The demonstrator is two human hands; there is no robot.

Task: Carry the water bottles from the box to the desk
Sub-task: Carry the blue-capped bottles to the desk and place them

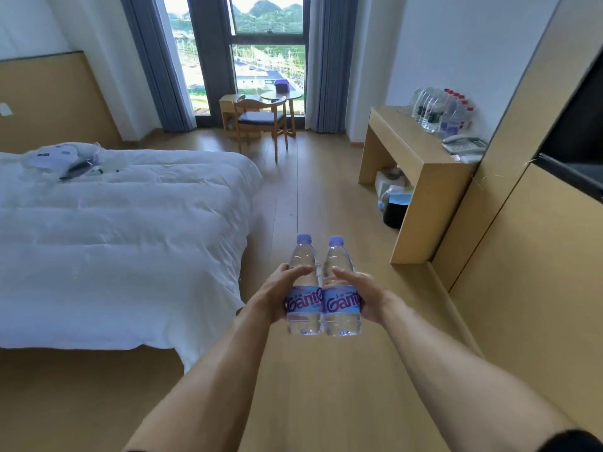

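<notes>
Each hand, left hand (277, 293) and right hand (365, 296), grips one clear lilac-capped plastic bottle (304, 288) (341, 290), pressed together for steadiness; wooden tabletop (404, 138) at two o'clock.

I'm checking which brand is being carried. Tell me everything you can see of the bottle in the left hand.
The left bottle is clear plastic, apparently full of water, with a pale purple screw cap and a light blue label wrapping its middle, lettered in magenta; the visible letters read roughly "Gant". It is held upright above the wooden floor. The left hand grips its left side, thumb across the front, and its right side touches the right bottle.
</notes>
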